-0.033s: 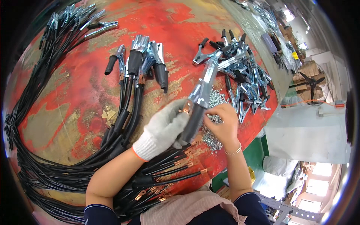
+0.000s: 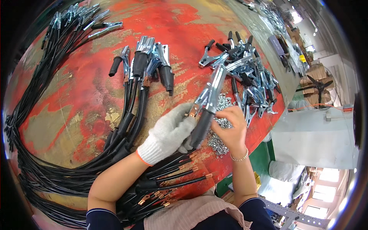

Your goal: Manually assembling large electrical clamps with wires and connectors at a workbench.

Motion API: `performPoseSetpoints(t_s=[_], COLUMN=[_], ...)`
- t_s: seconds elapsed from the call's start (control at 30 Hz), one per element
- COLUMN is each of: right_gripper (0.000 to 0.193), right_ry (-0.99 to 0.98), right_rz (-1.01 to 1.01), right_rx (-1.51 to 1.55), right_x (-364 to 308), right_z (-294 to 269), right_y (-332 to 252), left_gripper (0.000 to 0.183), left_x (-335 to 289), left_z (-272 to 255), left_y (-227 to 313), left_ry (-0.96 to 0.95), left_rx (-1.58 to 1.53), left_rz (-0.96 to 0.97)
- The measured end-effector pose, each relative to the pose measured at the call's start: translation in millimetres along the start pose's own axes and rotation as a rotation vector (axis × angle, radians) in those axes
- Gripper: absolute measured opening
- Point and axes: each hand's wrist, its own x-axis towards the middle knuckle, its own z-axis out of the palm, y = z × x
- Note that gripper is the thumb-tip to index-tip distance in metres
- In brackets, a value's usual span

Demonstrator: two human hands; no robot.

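Note:
My left hand [image 2: 166, 133], in a white knit glove with an orange edge, is closed round a silver metal cable clamp [image 2: 213, 92] with a black handle sleeve. The clamp is tilted, its jaws pointing up and away. A copper lug [image 2: 193, 111] shows at its joint, by the gloved fingers. My right hand [image 2: 232, 128], bare with a bracelet at the wrist, has thumb and fingers pressed together against the clamp's right side, near the sleeve's upper end. What its fingertips pinch is hidden. Under and beside that hand lies a heap of small metal nuts [image 2: 217, 145].
A pile of loose clamps [image 2: 255, 82] lies at the far right of the worn red table [image 2: 92, 88]. Clamps on black cables [image 2: 142, 57] lie left of centre. A long cable bundle [image 2: 34, 84] curves round the left side. Cables with bare copper lugs [image 2: 157, 193] lie near my body.
The clamp and both hands have shifted very slightly toward me and to the right. Both hands stay at the same places on the clamp.

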Motion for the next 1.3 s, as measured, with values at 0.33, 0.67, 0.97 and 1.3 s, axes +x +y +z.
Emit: performPoseSetpoints(t_s=[0.33,0.67,0.97,1.3], right_gripper=[0.023,0.025,0.027,0.025], right_ry=[0.137,0.07,0.055,0.081], right_rz=[-0.148,-0.201,-0.156,-0.127], right_rx=[0.027,0.003,0.032,0.056], right_x=[30.9,34.0,31.0,25.3], right_z=[-1.4,-6.2,-3.9,1.6], right_y=[-39.8,-40.2,-39.7,-39.9], left_gripper=[0.042,0.041,0.044,0.043], left_x=[-10.4,-11.7,-6.9,-4.3], left_z=[8.0,7.6,6.1,4.5], left_y=[12.1,14.9,6.9,1.9], left_ry=[0.033,0.04,0.027,0.025], left_rx=[0.196,0.264,0.221,0.17], left_rz=[0.102,0.125,0.14,0.146])
